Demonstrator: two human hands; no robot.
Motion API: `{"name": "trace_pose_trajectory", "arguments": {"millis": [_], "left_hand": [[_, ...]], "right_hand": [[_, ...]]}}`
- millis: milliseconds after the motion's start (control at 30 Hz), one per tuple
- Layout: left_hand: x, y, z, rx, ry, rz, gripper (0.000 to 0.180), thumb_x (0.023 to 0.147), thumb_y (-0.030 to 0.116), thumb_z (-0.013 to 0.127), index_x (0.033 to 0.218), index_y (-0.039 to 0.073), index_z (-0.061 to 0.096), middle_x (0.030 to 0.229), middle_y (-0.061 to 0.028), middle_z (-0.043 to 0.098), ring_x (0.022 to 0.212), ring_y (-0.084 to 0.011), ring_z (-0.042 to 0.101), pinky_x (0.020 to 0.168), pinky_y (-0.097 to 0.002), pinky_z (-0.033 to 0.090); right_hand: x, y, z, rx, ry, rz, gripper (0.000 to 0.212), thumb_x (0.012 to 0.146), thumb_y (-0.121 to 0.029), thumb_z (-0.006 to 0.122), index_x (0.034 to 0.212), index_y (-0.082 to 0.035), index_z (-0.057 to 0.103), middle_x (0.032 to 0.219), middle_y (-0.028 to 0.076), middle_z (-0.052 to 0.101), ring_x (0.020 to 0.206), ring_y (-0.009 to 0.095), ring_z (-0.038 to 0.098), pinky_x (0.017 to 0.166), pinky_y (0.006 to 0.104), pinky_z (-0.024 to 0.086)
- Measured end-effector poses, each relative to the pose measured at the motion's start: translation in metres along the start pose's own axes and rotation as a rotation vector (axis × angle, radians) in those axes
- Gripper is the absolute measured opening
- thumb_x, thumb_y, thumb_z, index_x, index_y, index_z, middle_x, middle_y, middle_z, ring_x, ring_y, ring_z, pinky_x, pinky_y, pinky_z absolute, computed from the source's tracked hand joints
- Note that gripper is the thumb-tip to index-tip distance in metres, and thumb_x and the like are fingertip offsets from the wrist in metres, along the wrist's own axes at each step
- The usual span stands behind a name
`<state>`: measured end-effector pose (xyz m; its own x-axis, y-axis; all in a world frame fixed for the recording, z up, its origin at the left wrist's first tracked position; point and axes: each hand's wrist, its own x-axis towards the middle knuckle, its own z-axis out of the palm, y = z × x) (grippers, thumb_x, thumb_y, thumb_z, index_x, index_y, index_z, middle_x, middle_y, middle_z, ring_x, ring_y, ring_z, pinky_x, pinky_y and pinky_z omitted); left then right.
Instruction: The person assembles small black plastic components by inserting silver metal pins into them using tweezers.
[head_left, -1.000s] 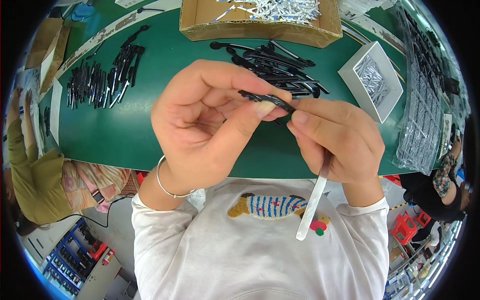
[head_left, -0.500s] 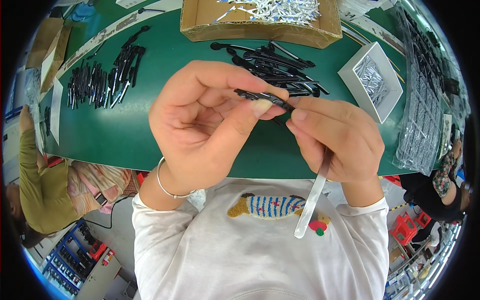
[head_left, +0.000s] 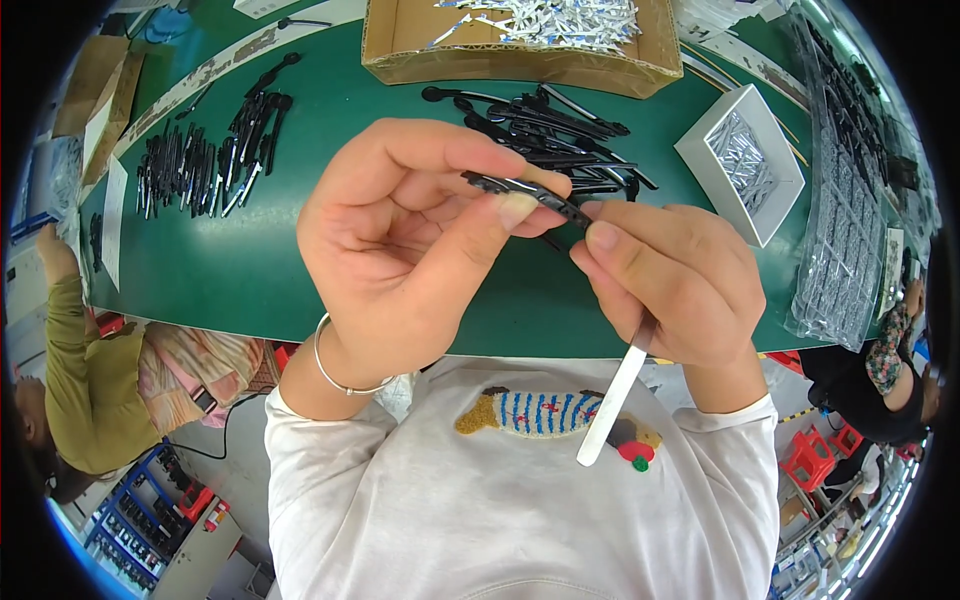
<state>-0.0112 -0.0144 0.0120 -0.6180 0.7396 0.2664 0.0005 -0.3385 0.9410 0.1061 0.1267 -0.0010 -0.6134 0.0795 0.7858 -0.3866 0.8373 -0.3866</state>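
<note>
My left hand [head_left: 400, 250] pinches a narrow black plastic part [head_left: 570, 207] between thumb and index finger, raised over the table. My right hand [head_left: 690, 275] has its thumb and fingers closed at the part's right end. A flat silver metal tool with a rounded end [head_left: 612, 405] is tucked in the same right hand and sticks out below it, over my shirt; its other end is hidden by the fingers. Just beyond my hands lies a loose pile of long black plastic parts with shiny strips [head_left: 545, 125].
Across the green table [head_left: 300, 290], a cardboard box [head_left: 520, 68] holds paper scraps. At right stand a white box [head_left: 765, 210] of small silver pieces and clear plastic trays [head_left: 835, 240]. More black parts [head_left: 180, 170] lie at left. Other people sit at both sides.
The silver tool's lower end has swung slightly left and up as my right hand turned a little. The black part has shifted slightly in my fingers.
</note>
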Motion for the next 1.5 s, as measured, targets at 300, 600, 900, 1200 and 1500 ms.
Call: {"name": "trace_pose_trajectory", "arguments": {"millis": [300, 600, 900, 1200, 1500], "left_hand": [[-0.001, 0.002, 0.001, 0.028, 0.027, 0.015, 0.016, 0.083, -0.005, 0.055, 0.097, -0.006, 0.048, 0.089, -0.0248, 0.063, 0.077, -0.0242, 0.066, 0.067, -0.0313, 0.057], [-0.001, 0.001, 0.003, 0.054, 0.018, 0.019, 0.015, 0.083, -0.005, 0.055, 0.096, -0.006, 0.049, 0.089, -0.0234, 0.063, 0.080, -0.0245, 0.066, 0.067, -0.0314, 0.057], [-0.004, 0.004, 0.006, 0.207, 0.004, 0.098, 0.015, 0.083, -0.009, 0.054, 0.096, -0.005, 0.049, 0.089, -0.0190, 0.062, 0.083, -0.0257, 0.065, 0.070, -0.0316, 0.057], [-0.004, 0.002, 0.006, 0.232, -0.005, 0.141, 0.015, 0.083, -0.009, 0.053, 0.097, -0.006, 0.048, 0.092, -0.0203, 0.061, 0.084, -0.0277, 0.065, 0.070, -0.0326, 0.057], [-0.001, 0.007, -0.003, 0.466, -0.301, 0.386, 0.014, 0.083, -0.009, 0.052, 0.096, -0.006, 0.047, 0.087, -0.0270, 0.062, 0.081, -0.0303, 0.066, 0.071, -0.0349, 0.055]], "right_hand": [[0.002, -0.001, -0.007, 0.062, -0.105, 0.041, 0.022, 0.067, 0.002, 0.073, 0.086, -0.002, 0.062, 0.080, 0.013, 0.066, 0.063, 0.022, 0.064, 0.053, 0.0267, 0.050], [0.000, -0.001, -0.005, 0.180, 0.012, 0.117, 0.021, 0.061, 0.006, 0.072, 0.079, 0.003, 0.061, 0.075, 0.011, 0.063, 0.056, 0.022, 0.060, 0.047, 0.0268, 0.049], [0.006, 0.007, -0.008, 0.154, -0.046, 0.093, 0.018, 0.068, 0.005, 0.068, 0.085, 0.003, 0.062, 0.080, 0.015, 0.064, 0.057, 0.018, 0.054, 0.047, 0.0221, 0.039], [0.013, -0.005, -0.013, 0.124, -0.093, 0.330, 0.016, 0.063, 0.007, 0.069, 0.076, 0.001, 0.061, 0.070, 0.009, 0.059, 0.062, 0.024, 0.059, 0.056, 0.0305, 0.048], [0.006, 0.003, -0.019, 1.067, -0.209, 1.006, 0.007, 0.079, -0.004, 0.067, 0.079, 0.001, 0.061, 0.068, -0.002, 0.059, 0.057, 0.000, 0.048, 0.047, 0.0181, 0.035]]}}
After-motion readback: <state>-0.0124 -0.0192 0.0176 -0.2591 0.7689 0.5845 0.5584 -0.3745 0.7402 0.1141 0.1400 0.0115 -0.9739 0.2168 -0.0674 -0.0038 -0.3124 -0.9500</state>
